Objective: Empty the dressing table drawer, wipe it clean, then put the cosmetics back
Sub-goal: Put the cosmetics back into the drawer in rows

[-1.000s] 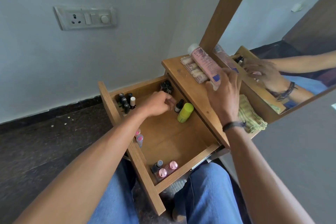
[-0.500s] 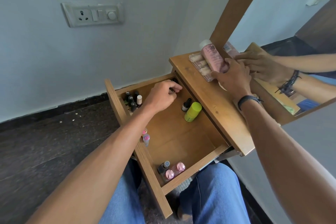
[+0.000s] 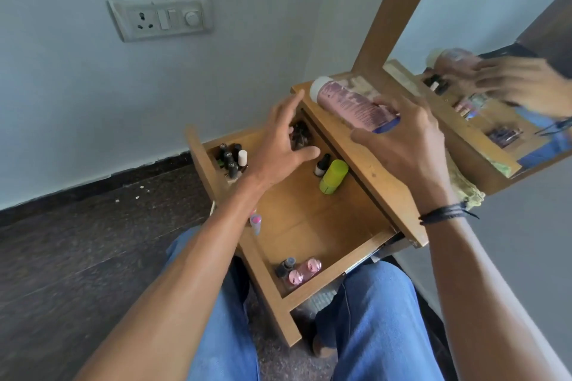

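Pink bottle [image 3: 349, 105] gripped at its base by the right hand's [image 3: 405, 145] curled fingers as the left hand [image 3: 278, 145] hovers, fingers spread, above the open drawer [image 3: 309, 223]

Hands: the left hand [image 3: 278, 145] and right hand [image 3: 402, 145] are left bare.
Forearms: both are seen uncovered as far as the frame edge.
Right wrist: a wristband [image 3: 442, 214] of thin black cords is worn, wound in several strands, with short loose ends sticking out.
Legs: blue denim jeans [image 3: 377, 318] are worn on both legs, with soft folds seen at the knees.
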`<state>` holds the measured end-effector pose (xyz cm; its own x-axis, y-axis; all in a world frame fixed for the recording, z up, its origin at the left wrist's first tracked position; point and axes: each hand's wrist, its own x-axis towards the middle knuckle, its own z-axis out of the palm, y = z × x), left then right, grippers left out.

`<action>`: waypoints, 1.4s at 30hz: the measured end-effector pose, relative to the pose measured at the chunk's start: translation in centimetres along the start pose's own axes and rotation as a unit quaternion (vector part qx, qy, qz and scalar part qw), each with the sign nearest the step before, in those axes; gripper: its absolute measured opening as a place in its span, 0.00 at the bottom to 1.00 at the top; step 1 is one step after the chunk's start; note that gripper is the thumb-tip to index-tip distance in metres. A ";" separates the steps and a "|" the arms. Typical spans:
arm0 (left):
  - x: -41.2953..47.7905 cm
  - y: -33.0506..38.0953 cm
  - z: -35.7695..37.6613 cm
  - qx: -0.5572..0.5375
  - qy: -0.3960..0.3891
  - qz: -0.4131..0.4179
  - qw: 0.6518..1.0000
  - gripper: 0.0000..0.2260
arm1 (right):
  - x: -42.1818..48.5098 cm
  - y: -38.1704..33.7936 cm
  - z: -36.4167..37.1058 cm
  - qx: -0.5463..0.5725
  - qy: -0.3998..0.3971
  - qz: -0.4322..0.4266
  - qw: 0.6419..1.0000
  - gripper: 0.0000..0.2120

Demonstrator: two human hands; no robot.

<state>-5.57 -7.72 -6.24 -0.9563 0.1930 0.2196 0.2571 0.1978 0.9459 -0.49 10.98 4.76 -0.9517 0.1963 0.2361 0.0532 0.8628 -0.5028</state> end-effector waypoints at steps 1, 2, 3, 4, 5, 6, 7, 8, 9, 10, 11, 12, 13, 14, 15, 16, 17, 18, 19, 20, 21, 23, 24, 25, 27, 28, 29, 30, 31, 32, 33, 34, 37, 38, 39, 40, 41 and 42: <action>-0.6 0.4 0.0 0.055 -0.010 0.032 0.998 0.42 | -1.0 -0.5 -0.4 -0.010 -0.019 -0.004 1.000 0.29; -1.2 0.8 0.1 0.109 -0.021 0.057 0.992 0.42 | -1.8 -1.0 -0.8 -0.020 -0.044 -0.005 0.999 0.29; -1.7 1.1 0.1 0.153 -0.028 0.070 0.985 0.41 | -2.5 -1.4 -1.1 -0.031 -0.075 -0.003 0.997 0.28; -2.3 1.2 0.1 0.181 -0.023 0.073 0.980 0.38 | -3.0 -1.6 -1.3 -0.041 -0.109 0.005 0.993 0.28; -2.8 1.2 0.0 0.203 -0.007 0.075 0.976 0.35 | -3.3 -1.8 -1.3 -0.052 -0.143 0.015 0.988 0.29; -3.4 1.2 -0.1 0.227 0.011 0.076 0.971 0.32 | -3.5 -1.9 -1.3 -0.062 -0.172 0.024 0.983 0.29; -3.9 1.0 -0.2 0.255 0.019 0.071 0.964 0.29 | -3.6 -1.9 -1.3 -0.071 -0.196 0.028 0.978 0.29; -4.4 0.9 -0.2 0.280 0.013 0.057 0.958 0.28 | -3.5 -1.9 -1.2 -0.077 -0.215 0.027 0.973 0.30; -5.0 0.8 -0.1 0.299 -0.003 0.039 0.954 0.28 | -3.5 -1.9 -1.1 -0.077 -0.233 0.024 0.969 0.30; -5.5 0.7 0.1 0.310 -0.018 0.025 0.950 0.28 | -3.4 -1.9 -1.1 -0.071 -0.248 0.022 0.966 0.30; -6.0 0.7 0.2 0.319 -0.027 0.018 0.947 0.27 | -3.3 -2.0 -1.1 -0.060 -0.258 0.020 0.964 0.30; -6.5 0.7 0.3 0.330 -0.033 0.019 0.943 0.27 | -3.2 -1.9 -1.1 -0.040 -0.260 0.019 0.965 0.29; -6.8 0.7 0.3 0.340 -0.040 0.023 0.939 0.26 | -3.1 -1.8 -1.1 -0.007 -0.255 0.017 0.967 0.27; -7.1 0.8 0.3 0.347 -0.049 0.024 0.936 0.24 | -3.1 -1.7 -1.2 0.046 -0.244 0.019 0.969 0.26; -7.2 0.9 0.3 0.348 -0.058 0.018 0.935 0.23 | -3.2 -1.5 -1.3 0.112 -0.225 0.022 0.968 0.25; -7.3 1.1 0.1 0.344 -0.067 0.009 0.936 0.22 | -3.5 -1.3 -1.3 0.182 -0.198 0.025 0.963 0.25; -7.4 1.1 0.1 0.335 -0.074 -0.004 0.939 0.20 | -3.7 -1.0 -1.1 0.248 -0.161 0.028 0.955 0.24; -7.4 1.1 0.0 0.322 -0.076 -0.018 0.944 0.18 | -4.0 -0.6 -0.6 0.310 -0.119 0.034 0.943 0.24; -7.4 1.1 0.0 0.306 -0.075 -0.035 0.948 0.16 | -4.2 -0.1 0.2 0.360 -0.081 0.048 0.928 0.23; -7.3 1.1 -0.1 0.292 -0.071 -0.055 0.952 0.15 | -4.5 0.4 1.1 0.397 -0.056 0.065 0.914 0.22; -7.2 1.1 -0.2 0.277 -0.066 -0.073 0.956 0.15 | -4.6 1.0 2.1 0.417 -0.046 0.080 0.904 0.22; -7.0 1.1 -0.2 0.249 -0.054 -0.107 0.961 0.17 | -5.2 2.1 4.4 0.418 -0.056 0.092 0.902 0.22; -7.0 1.3 -0.3 0.235 -0.052 -0.118 0.963 0.17 | -5.6 2.5 5.6 0.410 -0.074 0.089 0.905 0.21; -7.0 1.4 -0.4 0.221 -0.051 -0.126 0.966 0.16 | -6.2 2.8 6.5 0.400 -0.096 0.080 0.908 0.19; -6.9 1.5 -0.6 0.204 -0.046 -0.135 0.969 0.17 | -7.3 2.9 8.0 0.384 -0.126 0.057 0.913 0.17; -6.9 1.5 -0.7 0.203 -0.048 -0.141 0.968 0.19 | -7.8 2.9 8.6 0.387 -0.132 0.049 0.911 0.16; -6.9 1.4 -0.7 0.202 -0.051 -0.148 0.967 0.20 | -8.1 2.9 9.0 0.396 -0.133 0.049 0.907 0.16; -6.9 1.2 -0.7 0.203 -0.055 -0.154 0.966 0.22 | -8.4 2.9 9.4 0.406 -0.131 0.053 0.903 0.15; -6.9 1.1 -0.7 0.203 -0.060 -0.158 0.965 0.24 | -8.5 3.0 9.7 0.415 -0.128 0.059 0.899 0.15; -6.9 1.2 -0.7 0.202 -0.065 -0.161 0.964 0.26 | -8.5 3.1 9.9 0.422 -0.127 0.065 0.895 0.16; -6.9 1.2 -0.6 0.200 -0.069 -0.163 0.964 0.27 | -8.6 3.2 10.1 0.428 -0.130 0.069 0.892 0.16; -7.0 1.3 -0.6 0.198 -0.070 -0.165 0.964 0.29 | -8.7 3.3 10.3 0.433 -0.139 0.071 0.888 0.16; -7.0 1.5 -0.6 0.195 -0.073 -0.167 0.964 0.27 | -9.0 3.4 10.4 0.433 -0.175 0.061 0.882 0.19; -7.1 1.5 -0.6 0.194 -0.073 -0.167 0.964 0.25 | -9.0 3.4 10.4 0.431 -0.185 0.058 0.881 0.20; -7.1 1.5 -0.6 0.191 -0.074 -0.165 0.965 0.24 | -9.0 3.4 10.3 0.429 -0.192 0.059 0.881 0.20; -7.1 1.5 -0.6 0.185 -0.076 -0.163 0.966 0.24 | -9.0 3.4 10.2 0.431 -0.198 0.062 0.878 0.22; -7.0 1.4 -0.7 0.177 -0.076 -0.164 0.967 0.24 | -9.0 3.5 10.1 0.434 -0.206 0.064 0.875 0.24; -7.0 1.4 -0.7 0.167 -0.075 -0.165 0.969 0.24 | -9.0 3.6 10.0 0.437 -0.215 0.065 0.871 0.27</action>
<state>1.39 -9.52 -6.32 -0.9695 0.1986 -0.1434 -0.0054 0.5680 0.8230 5.25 7.69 -7.50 -0.9902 -0.0877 -0.1090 0.0975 0.1259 -0.9872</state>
